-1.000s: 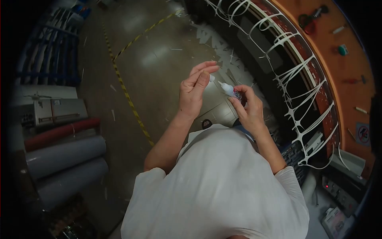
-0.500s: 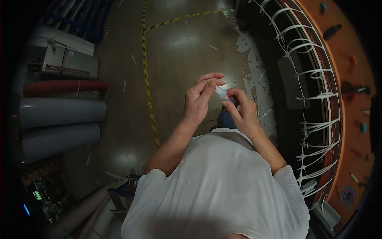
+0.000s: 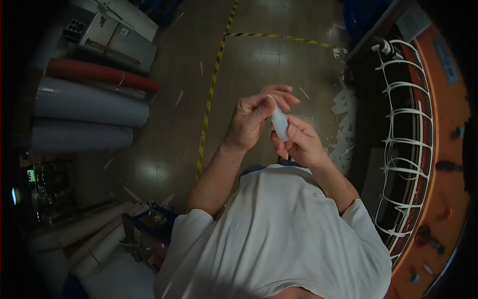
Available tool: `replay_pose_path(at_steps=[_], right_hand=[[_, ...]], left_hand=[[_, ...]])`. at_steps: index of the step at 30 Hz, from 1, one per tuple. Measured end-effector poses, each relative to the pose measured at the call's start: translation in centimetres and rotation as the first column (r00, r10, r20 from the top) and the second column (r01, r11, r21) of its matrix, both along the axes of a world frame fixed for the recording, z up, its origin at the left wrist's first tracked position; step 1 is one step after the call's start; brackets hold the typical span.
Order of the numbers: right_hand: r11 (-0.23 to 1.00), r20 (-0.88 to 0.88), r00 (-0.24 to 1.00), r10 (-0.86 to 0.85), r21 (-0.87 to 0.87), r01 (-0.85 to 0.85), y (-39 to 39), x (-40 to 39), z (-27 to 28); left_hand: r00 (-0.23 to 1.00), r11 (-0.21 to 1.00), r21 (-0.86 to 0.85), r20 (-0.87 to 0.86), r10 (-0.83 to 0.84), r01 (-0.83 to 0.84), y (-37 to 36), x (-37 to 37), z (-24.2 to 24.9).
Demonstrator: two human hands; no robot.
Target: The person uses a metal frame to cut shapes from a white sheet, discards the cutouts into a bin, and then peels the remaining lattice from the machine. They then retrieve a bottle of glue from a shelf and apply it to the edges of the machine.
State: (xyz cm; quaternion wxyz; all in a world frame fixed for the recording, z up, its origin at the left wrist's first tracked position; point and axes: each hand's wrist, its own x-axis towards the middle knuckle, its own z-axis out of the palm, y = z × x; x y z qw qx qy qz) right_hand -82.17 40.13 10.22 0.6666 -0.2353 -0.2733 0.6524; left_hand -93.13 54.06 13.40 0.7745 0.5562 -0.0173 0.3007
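A small white squeeze bottle (image 3: pixel 280 125) with a narrow top is held up in front of my chest, tilted slightly to the left. Wrapped around its lower body are the fingers and thumb of my right hand (image 3: pixel 304 143). At the narrow top, the thumb and index finger of my left hand (image 3: pixel 250 118) pinch together, while its other fingers stretch out beyond the bottle. Whether a separate cap sits between those left fingertips is hidden. The printed side of the bottle is turned out of sight.
To the left lie grey rolls (image 3: pixel 92 102), a red roll (image 3: pixel 102 74) and a metal cabinet (image 3: pixel 122 42). Along the right runs an orange machine panel (image 3: pixel 440 149) beside looped white strips (image 3: pixel 408 127). White scraps (image 3: pixel 343 112) and yellow-black tape (image 3: pixel 211 99) are on the floor.
The bottle has turned more upright, showing its plain white side instead of the printed one. My left fingertips have come onto its top. The whole view has rotated and shifted.
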Motion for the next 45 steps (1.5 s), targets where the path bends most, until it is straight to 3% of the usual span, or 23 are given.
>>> replay_pose_path(at_steps=[4, 7, 13, 16, 19, 24, 27, 30, 32, 35, 38, 41, 42, 45], right_hand=[[0.995, -0.076, 0.992, 0.101, -0.003, -0.101, 8.2, 3.8, 0.4], [0.994, 0.039, 0.995, 0.093, -0.053, -0.091, 15.2, 5.9, 1.0], [0.987, 0.143, 0.977, 0.159, -0.045, -0.154, 29.4, 6.9, 0.5], [0.997, 0.171, 0.982, 0.079, -0.035, -0.074, 36.9, 6.3, 0.4], [0.999, 0.21, 0.977, 0.032, -0.048, -0.022, 44.4, 6.0, 0.4], [1.0, 0.176, 0.984, 0.017, -0.013, -0.015, 55.6, 5.2, 0.4], [0.998, 0.162, 0.985, 0.061, -0.014, -0.059, 61.4, 4.5, 1.5], [0.991, 0.162, 0.977, 0.137, -0.031, -0.134, 68.2, 4.3, 1.3], [0.965, 0.084, 0.962, 0.26, -0.009, -0.26, 73.1, 4.2, 0.5], [0.927, -0.049, 0.926, 0.374, -0.004, -0.374, 80.6, 3.5, -0.5], [0.892, 0.005, 0.892, 0.452, 0.013, -0.452, 89.4, 4.7, -1.0], [0.911, 0.249, 0.883, 0.398, 0.005, -0.412, 99.3, 6.9, -1.2], [0.912, 0.439, 0.819, 0.369, -0.003, -0.41, 103.1, 7.9, -0.5], [0.898, 0.629, 0.704, 0.329, 0.023, -0.44, 111.8, 9.9, 0.6]], left_hand=[[0.962, 0.971, 0.02, -0.133, 0.237, -0.236, 6.7, 1.6, 0.6], [0.885, 0.892, 0.125, -0.124, 0.448, -0.434, 11.7, 2.7, 1.0], [0.762, 0.768, 0.263, -0.146, 0.63, -0.584, 25.0, 3.4, 0.9], [0.782, 0.817, 0.145, -0.237, 0.577, -0.558, 33.1, 3.6, 1.0], [0.743, 0.812, 0.211, -0.328, 0.584, -0.545, 41.0, 3.5, 2.4], [0.799, 0.851, 0.092, -0.304, 0.518, -0.517, 51.2, 2.9, 3.0], [0.85, 0.875, -0.042, -0.266, 0.455, -0.482, 56.4, 1.8, 2.7], [0.878, 0.888, -0.062, -0.196, 0.437, -0.456, 62.8, 0.2, 1.6], [0.891, 0.889, -0.09, -0.113, 0.439, -0.449, 67.1, -0.5, 0.5], [0.877, 0.878, -0.065, -0.118, 0.466, -0.475, 73.8, -1.1, 0.0], [0.837, 0.84, -0.002, -0.093, 0.54, -0.542, 81.7, -0.5, -0.7], [0.713, 0.729, 0.104, -0.155, 0.684, -0.677, 89.4, 0.2, -0.5], [0.681, 0.701, 0.08, -0.182, 0.709, -0.709, 92.3, 0.6, 0.0], [0.593, 0.619, 0.225, -0.175, 0.786, -0.753, 99.2, 1.3, 0.6]])
